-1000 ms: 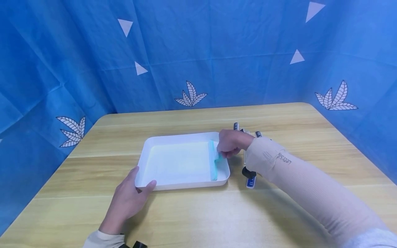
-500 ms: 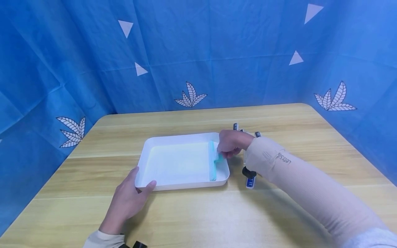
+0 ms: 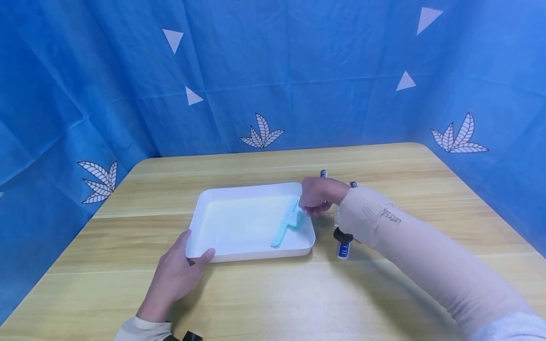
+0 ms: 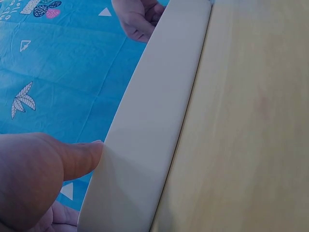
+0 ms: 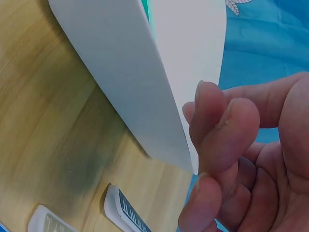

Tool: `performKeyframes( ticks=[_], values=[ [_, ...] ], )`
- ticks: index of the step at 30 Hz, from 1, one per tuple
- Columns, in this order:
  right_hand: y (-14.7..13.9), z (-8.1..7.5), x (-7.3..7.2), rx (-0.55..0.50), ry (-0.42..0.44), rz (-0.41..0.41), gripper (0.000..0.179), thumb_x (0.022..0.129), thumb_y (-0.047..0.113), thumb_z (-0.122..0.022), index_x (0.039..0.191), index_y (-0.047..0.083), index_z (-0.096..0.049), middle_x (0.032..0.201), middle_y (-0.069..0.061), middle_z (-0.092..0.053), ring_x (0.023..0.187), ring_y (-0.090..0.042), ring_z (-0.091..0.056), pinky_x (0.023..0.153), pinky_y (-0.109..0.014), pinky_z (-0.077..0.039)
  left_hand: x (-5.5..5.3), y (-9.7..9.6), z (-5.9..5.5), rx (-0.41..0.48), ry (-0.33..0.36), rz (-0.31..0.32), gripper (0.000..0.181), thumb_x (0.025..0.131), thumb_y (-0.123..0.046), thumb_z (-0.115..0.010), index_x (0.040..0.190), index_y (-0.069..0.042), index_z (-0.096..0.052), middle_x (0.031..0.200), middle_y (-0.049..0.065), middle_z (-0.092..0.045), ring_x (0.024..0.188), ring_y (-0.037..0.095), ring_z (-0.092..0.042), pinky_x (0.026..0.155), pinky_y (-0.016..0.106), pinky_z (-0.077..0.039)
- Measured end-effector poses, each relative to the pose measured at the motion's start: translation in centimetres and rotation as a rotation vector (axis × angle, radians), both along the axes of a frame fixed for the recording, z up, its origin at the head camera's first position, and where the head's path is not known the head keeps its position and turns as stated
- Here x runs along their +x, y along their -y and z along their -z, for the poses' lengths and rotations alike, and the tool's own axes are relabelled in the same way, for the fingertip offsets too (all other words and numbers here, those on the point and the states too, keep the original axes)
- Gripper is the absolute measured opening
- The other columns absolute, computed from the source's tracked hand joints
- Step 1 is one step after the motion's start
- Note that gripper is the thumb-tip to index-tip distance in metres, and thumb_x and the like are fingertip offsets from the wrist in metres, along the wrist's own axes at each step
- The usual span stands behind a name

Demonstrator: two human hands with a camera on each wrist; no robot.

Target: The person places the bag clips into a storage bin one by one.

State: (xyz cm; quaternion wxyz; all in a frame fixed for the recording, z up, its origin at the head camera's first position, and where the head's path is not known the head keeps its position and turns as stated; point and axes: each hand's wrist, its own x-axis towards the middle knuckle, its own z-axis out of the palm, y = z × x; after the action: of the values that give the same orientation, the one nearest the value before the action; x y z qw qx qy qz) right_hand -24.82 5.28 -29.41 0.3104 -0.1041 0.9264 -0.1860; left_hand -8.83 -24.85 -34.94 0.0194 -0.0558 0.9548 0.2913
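A turquoise T-shaped tool (image 3: 285,222) lay aslant in the right part of the shallow white tray (image 3: 239,227) on the wooden bench (image 3: 273,303). The left hand (image 3: 181,270) gripped the tray's near left corner. The right hand (image 3: 317,194), fingers curled, was at the right rim; whether it held the tool's handle could not be told. White pieces with dark labels (image 5: 126,210) lay beside the tray.
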Motion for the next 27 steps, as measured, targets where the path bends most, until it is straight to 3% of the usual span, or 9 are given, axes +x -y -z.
performKeyframes(
  ticks=[6,13,20,27],
  values=[
    [-0.3,-0.1,0.0,-0.011,-0.008,0.031,0.011,0.092,0.015,-0.059,0.086,0.006,-0.059,0.066,-0.003,-0.064,0.049,-0.009,-0.049,0.048,-0.021,-0.04,0.0,0.0,0.0,0.001,0.001,0.0,0.09,0.094,-0.049,-0.056,0.15,0.008,-0.014,0.145,0.036,-0.033,0.128,0.048,-0.038,0.103,0.061,-0.033],
    [-1.0,-0.1,0.1,-0.045,-0.005,0.032,0.023,0.089,0.014,-0.057,0.066,0.012,-0.055,0.066,-0.003,-0.063,0.049,-0.009,-0.045,0.049,-0.021,-0.039,-0.1,0.1,0.1,-0.007,0.007,0.008,0.092,0.094,-0.051,-0.056,0.15,0.009,-0.014,0.146,0.036,-0.031,0.128,0.048,-0.038,0.103,0.061,-0.033],
    [-1.8,-0.1,0.2,-0.063,0.003,0.024,0.03,0.091,0.014,-0.056,0.061,0.015,-0.051,0.058,0.001,-0.051,0.049,-0.009,-0.041,0.05,-0.021,-0.039,-0.1,0.1,0.1,-0.009,0.0,0.006,0.092,0.094,-0.052,-0.055,0.15,0.009,-0.014,0.146,0.035,-0.031,0.128,0.048,-0.038,0.103,0.061,-0.033],
    [-2.7,0.0,-0.1,-0.069,-0.014,0.021,0.032,0.089,0.01,-0.053,0.058,0.015,-0.049,0.057,0.001,-0.05,0.049,-0.01,-0.042,0.05,-0.021,-0.04,0.0,0.0,0.0,-0.01,-0.006,0.009,0.092,0.094,-0.053,-0.055,0.15,0.009,-0.015,0.144,0.035,-0.034,0.126,0.046,-0.041,0.102,0.061,-0.034]
  ],
)
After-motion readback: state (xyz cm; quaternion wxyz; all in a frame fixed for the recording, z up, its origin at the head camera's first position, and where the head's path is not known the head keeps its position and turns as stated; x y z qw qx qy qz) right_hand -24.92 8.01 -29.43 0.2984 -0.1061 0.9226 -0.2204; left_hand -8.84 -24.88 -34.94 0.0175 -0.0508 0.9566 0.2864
